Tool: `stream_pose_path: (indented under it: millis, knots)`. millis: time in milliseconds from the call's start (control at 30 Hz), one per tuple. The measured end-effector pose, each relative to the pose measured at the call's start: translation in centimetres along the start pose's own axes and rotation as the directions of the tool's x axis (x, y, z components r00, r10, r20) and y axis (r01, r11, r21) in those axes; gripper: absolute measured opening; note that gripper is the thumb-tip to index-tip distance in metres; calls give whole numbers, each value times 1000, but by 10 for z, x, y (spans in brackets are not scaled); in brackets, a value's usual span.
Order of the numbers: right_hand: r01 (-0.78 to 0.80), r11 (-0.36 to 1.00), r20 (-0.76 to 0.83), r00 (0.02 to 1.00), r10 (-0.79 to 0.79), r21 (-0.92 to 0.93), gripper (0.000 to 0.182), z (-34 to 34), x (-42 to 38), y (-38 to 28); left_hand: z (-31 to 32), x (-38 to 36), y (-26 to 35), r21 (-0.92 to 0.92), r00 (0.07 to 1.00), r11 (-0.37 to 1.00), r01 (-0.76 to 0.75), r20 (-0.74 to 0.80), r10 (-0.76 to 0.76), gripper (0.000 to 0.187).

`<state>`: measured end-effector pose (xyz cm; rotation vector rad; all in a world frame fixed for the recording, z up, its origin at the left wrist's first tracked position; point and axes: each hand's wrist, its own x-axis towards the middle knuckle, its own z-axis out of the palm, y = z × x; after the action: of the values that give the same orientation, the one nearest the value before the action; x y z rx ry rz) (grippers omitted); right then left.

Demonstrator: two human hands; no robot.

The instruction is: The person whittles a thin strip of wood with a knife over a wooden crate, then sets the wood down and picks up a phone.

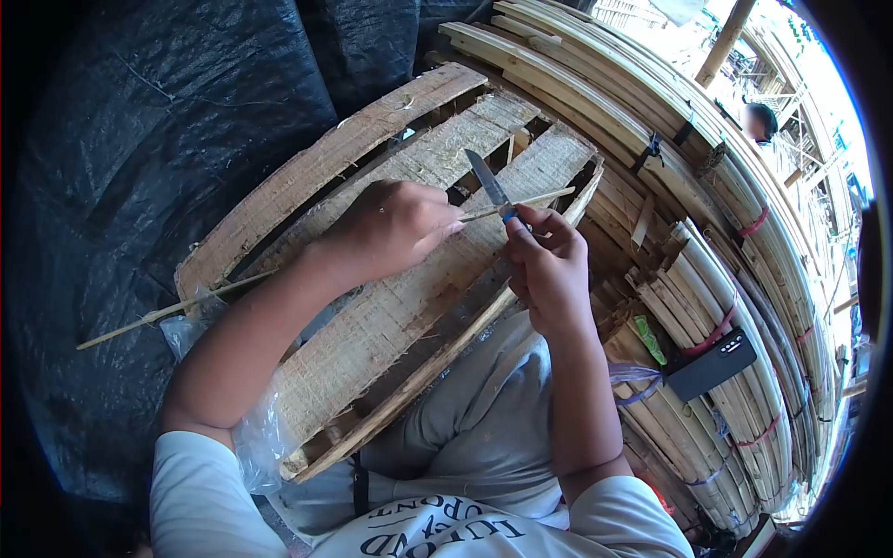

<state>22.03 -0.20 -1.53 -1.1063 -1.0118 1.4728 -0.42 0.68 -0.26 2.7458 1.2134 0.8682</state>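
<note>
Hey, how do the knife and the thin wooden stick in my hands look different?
The knife has a grey, shiny blade, while the stick is pale and dull. The knife's blade is broader; the stick is narrower. The knife's tip points up and left in the view, while the stick's end points right. Your right hand holds the knife; your left hand grips the stick. Both are slim.
</note>
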Motion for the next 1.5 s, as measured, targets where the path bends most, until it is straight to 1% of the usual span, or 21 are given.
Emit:
stream_pose_path:
  millis: [33, 67, 133, 267, 333, 567, 633, 667, 700, 733, 767, 833, 867, 933, 1033, 1167, 1200, 1233, 1300, 1433, 1500]
  knots:
    - [-137, 977, 38, 990, 132, 161, 19, 0, -1, -4, -1, 0, 0, -1, 1000, 1000, -8, -4, 8, 12]
    - [-138, 977, 39, 990, 133, 161, 19, -1, -1, -5, -2, 0, 0, -3, 1000, 1000, -15, -7, 15, 12]
    - [-257, 933, 92, 966, 241, 250, 18, -3, 2, -7, -2, 0, 0, 3, 1000, 1000, -5, 0, 5, 12]
    - [-303, 905, 183, 949, 257, 299, 10, -11, 8, -3, 0, 0, -2, -18, 999, 1000, -22, -32, 21, 12]
    - [-350, 872, 288, 922, 257, 343, 7, -14, 11, 0, -1, 0, -2, -13, 1000, 1000, -10, -13, 10, 12]
    - [-376, 824, 329, 911, 247, 424, 6, -14, 9, 3, -2, 0, 0, 0, 1000, 1000, 7, -2, -7, 13]
    - [-286, 907, 187, 954, 237, 309, 10, -5, 2, -3, -1, 0, 0, -3, 1000, 1000, 11, -2, -11, 13]
    - [-285, 907, 188, 954, 236, 309, 10, -3, 1, 0, 0, 0, -1, -5, 1000, 1000, 14, -2, -14, 13]
    - [-37, 981, 0, 999, 38, 190, 13, -2, 1, 7, -1, 0, 0, -4, 1000, 1000, 15, -3, -15, 13]
    - [195, 981, -156, 970, -189, 25, 16, -2, 2, 12, -1, 0, 0, -25, 1000, 999, 26, 7, -26, 13]
    - [274, 958, -204, 946, -252, 87, 20, -6, 6, 13, -1, 0, 0, -48, 999, 998, 38, 17, -37, 13]
    - [156, 961, -93, 986, -138, 229, 22, -21, 4, 7, -1, 0, 0, -30, 999, 999, 32, 14, -31, 13]
    - [157, 961, -93, 986, -139, 227, 22, -21, 6, 9, 0, 0, 0, -13, 1000, 1000, 24, 16, -24, 13]
    - [235, 969, -111, 964, -243, -77, 22, -19, 15, 20, 2, 0, -1, -8, 1000, 1000, 13, 5, -13, 13]
    - [336, 937, -123, 930, -346, -93, 23, -19, 23, 28, 2, 0, 0, -14, 1000, 1000, 4, -6, -4, 13]
    - [461, 857, -124, 859, -496, -231, 18, -31, 23, 15, -1, 0, 0, -31, 1000, 999, 10, 8, -9, 12]
    - [474, 779, -84, 831, -550, -411, 14, -48, 34, 17, -2, 0, 0, -31, 1000, 999, 12, 9, -12, 12]
    - [434, 746, -119, 821, -558, -505, 15, -55, 37, 10, -2, 0, 0, -30, 1000, 1000, 0, 6, 0, 12]
    - [501, 524, -17, 711, -703, -689, 16, -73, 55, 8, 1, 0, 0, -36, 1000, 999, -14, 4, 14, 11]
    - [449, 605, -79, 758, -647, -658, 18, -72, 58, 7, 6, 0, -5, -36, 997, 997, -73, -34, 71, 10]
    - [485, 507, -47, 687, -725, -712, 19, -67, 52, 1, 7, 0, -5, -51, 997, 996, -70, -39, 68, 10]
